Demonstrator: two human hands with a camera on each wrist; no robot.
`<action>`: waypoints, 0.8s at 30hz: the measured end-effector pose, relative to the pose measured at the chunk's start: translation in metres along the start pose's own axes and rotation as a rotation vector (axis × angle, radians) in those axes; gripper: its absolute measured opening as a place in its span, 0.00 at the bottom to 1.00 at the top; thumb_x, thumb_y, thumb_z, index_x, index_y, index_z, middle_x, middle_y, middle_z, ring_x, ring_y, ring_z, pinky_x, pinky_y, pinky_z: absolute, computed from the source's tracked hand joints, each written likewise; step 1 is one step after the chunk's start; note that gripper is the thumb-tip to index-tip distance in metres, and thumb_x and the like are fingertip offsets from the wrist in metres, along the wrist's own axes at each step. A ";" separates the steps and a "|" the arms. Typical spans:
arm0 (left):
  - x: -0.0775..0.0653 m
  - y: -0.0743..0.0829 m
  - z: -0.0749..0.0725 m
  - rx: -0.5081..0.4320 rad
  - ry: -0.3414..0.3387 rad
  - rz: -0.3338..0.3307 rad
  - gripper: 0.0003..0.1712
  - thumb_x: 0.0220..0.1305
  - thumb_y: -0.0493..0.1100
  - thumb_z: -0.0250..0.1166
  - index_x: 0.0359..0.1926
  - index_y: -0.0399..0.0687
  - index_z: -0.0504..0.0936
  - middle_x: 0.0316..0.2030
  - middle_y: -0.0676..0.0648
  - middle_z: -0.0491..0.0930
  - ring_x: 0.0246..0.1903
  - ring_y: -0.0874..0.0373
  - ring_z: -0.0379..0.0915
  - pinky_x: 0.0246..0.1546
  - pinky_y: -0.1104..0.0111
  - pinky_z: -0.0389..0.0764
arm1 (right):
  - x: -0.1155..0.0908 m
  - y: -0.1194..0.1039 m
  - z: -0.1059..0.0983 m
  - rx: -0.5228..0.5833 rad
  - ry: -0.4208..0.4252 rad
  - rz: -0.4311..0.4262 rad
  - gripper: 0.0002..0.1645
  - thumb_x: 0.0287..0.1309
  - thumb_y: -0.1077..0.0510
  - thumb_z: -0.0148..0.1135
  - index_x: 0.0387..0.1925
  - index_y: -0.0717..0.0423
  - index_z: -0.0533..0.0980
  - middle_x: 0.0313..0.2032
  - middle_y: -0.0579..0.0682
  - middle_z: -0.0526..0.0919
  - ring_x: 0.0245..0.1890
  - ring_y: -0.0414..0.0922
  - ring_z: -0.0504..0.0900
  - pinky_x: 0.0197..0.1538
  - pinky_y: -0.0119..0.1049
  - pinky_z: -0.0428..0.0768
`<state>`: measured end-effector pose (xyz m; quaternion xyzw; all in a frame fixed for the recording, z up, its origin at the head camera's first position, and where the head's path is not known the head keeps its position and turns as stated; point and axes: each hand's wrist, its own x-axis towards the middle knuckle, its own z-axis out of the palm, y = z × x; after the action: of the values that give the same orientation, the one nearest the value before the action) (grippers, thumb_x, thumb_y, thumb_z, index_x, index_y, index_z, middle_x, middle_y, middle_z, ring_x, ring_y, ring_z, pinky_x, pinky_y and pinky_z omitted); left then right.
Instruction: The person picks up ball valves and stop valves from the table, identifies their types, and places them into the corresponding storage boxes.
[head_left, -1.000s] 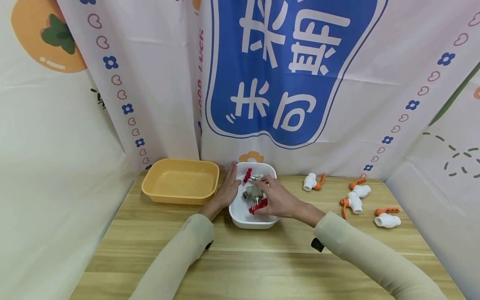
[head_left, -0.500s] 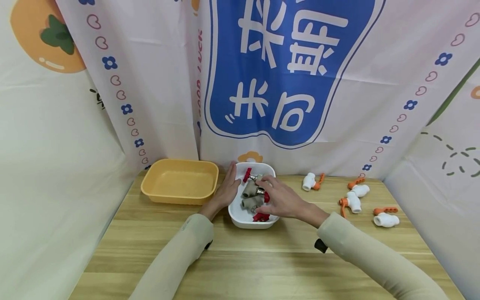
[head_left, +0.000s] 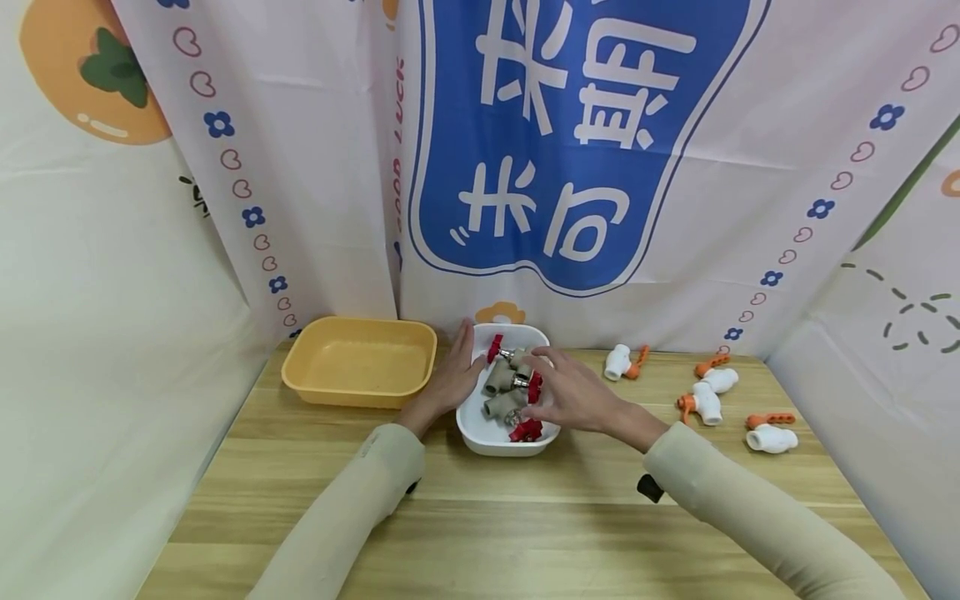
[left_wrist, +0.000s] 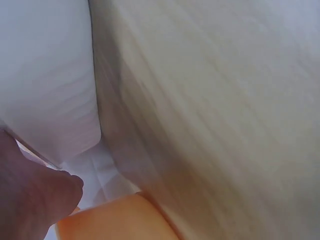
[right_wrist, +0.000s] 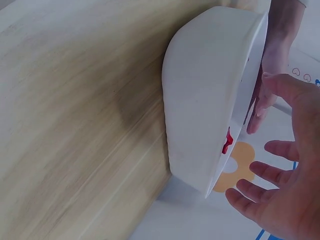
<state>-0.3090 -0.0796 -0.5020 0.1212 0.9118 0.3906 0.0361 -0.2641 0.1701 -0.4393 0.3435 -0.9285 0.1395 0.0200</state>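
My left hand (head_left: 452, 379) rests along the left side of the white basin (head_left: 501, 449), fingers straight. In the left wrist view, part of that hand (left_wrist: 37, 195) shows against the basin's wall (left_wrist: 45, 75). Several grey valves (head_left: 502, 406) with red handles lie inside; one red handle (head_left: 526, 431) is near the front. Over the basin's right side is my right hand (head_left: 581, 395), its fingers spread and loosely bent. The right wrist view shows nothing held by this hand (right_wrist: 295, 180); one red handle (right_wrist: 227, 141) peeks over the rim.
To the left stands a yellow basin (head_left: 360, 402). Several white valves with orange handles lie on the right of the wooden table (head_left: 480, 533), one valve (head_left: 772, 439) farthest right. A printed curtain (head_left: 330, 208) hangs right behind the basins.
My right hand has let go of a grey valve with a red handle, which now lies in the white basin. The hand has drawn slightly right, fingers spreading. My left hand stays in place.
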 end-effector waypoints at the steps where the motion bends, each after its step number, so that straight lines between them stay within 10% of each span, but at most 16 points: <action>1: 0.000 0.001 0.000 0.004 0.001 0.003 0.43 0.85 0.53 0.42 0.85 0.45 0.30 0.85 0.49 0.24 0.84 0.54 0.22 0.84 0.55 0.37 | -0.001 0.001 -0.001 0.000 0.000 0.007 0.52 0.57 0.37 0.78 0.76 0.53 0.69 0.72 0.61 0.71 0.68 0.60 0.75 0.68 0.61 0.79; 24: -0.018 0.005 -0.048 0.333 0.050 0.129 0.46 0.84 0.61 0.46 0.86 0.42 0.40 0.86 0.41 0.36 0.85 0.45 0.33 0.84 0.48 0.45 | -0.017 0.027 -0.013 -0.071 0.081 0.027 0.51 0.59 0.38 0.78 0.74 0.60 0.71 0.71 0.64 0.73 0.69 0.62 0.74 0.65 0.61 0.81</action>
<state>-0.2980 -0.1148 -0.4655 0.1738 0.9549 0.2387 -0.0322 -0.2694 0.2043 -0.4361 0.3239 -0.9360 0.1203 0.0679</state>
